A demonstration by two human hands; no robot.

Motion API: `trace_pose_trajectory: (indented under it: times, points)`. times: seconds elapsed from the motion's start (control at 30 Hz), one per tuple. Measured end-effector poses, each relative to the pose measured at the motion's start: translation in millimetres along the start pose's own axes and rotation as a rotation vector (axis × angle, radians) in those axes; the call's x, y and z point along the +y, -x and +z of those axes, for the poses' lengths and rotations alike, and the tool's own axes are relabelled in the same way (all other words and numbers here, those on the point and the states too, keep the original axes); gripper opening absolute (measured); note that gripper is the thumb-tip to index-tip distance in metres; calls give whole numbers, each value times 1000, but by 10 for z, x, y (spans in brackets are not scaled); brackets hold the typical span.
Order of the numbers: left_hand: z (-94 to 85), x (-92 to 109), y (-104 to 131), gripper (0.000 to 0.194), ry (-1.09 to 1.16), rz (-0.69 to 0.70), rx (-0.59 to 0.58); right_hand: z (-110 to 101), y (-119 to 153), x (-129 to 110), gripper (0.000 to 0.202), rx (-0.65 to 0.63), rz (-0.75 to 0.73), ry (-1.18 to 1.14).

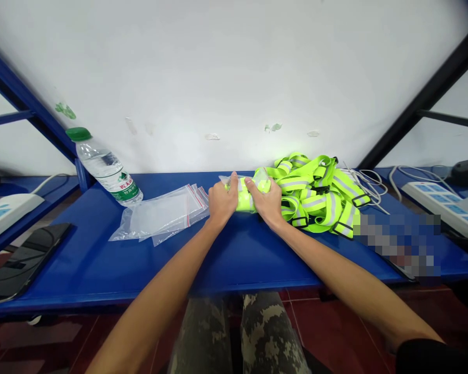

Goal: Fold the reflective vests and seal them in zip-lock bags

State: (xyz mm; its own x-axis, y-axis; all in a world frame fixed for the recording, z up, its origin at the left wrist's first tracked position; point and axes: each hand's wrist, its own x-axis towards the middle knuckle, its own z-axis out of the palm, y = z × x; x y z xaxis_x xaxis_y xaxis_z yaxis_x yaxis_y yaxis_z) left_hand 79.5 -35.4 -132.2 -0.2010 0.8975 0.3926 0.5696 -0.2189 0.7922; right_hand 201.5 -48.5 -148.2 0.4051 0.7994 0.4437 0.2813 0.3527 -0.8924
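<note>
Between my two hands is a clear plastic bag with a folded neon-yellow reflective strap [246, 196] inside it. My left hand [223, 200] grips the bag's left side, thumb on top. On its right side my right hand [265, 197] holds it the same way, fingers curled round the back. Just right of my right hand lies a tangled heap of neon-yellow reflective straps [315, 189] with grey stripes and black buckles. Several clear zip bags [161, 210] with red seal lines lie flat and overlapping to the left of my left hand.
A water bottle [107, 169] with a green cap stands at the back left of the blue table [242, 259]. A dark phone [25, 259] lies at the far left. Power strips [8, 210] flank both ends. White cables [368, 184] coil behind the heap, against the wall [218, 78].
</note>
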Motion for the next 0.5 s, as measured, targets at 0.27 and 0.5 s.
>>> trace_pose_trajectory:
  times: [0.27,0.5]
  points:
    - [35,120,136,51,35,45,31,-43,-5,-26,46,37,-9,78]
    - [98,61,143,40,28,37,91,29,28,-49,43,-26,6,-60]
